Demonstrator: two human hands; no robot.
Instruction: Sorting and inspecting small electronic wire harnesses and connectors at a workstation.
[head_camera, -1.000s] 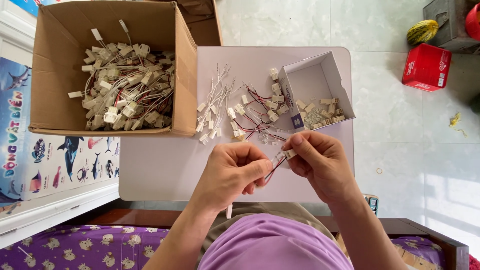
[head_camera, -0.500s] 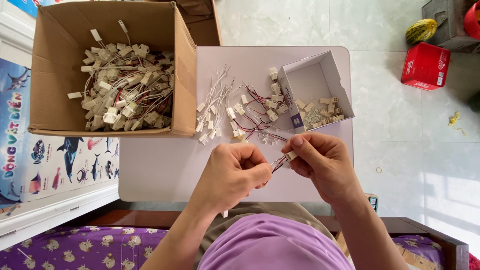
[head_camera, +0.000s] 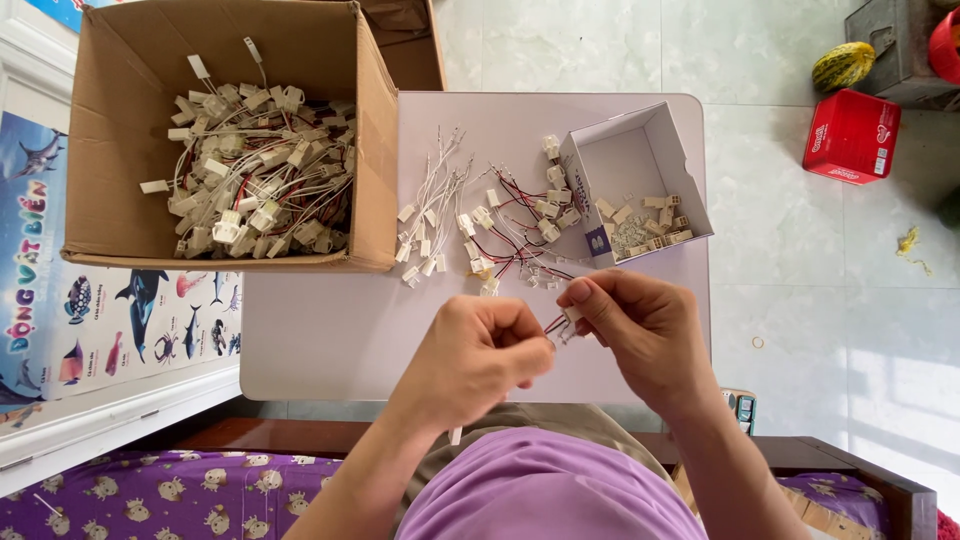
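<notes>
A: Fingers first. Right hand (head_camera: 650, 335) pinches a small white connector (head_camera: 571, 316) between thumb and forefinger; red and black leads run from it toward the left hand (head_camera: 480, 350).

B: Left fingers?

A: Curled and pressed together around the lead ends; exact contact hidden behind the knuckles. Connector sits just right of the left fingertips, long axis roughly left-right, held above the near edge of the pale surface (head_camera: 330, 340).

B: Surroundings?

A: Loose wired connectors (head_camera: 470, 225) lie beyond the hands. Small white box (head_camera: 640, 165) of beige parts sits beyond the right hand. Large cardboard box (head_camera: 375, 150) of finished pieces far left. Nothing between the 2 hands.
</notes>
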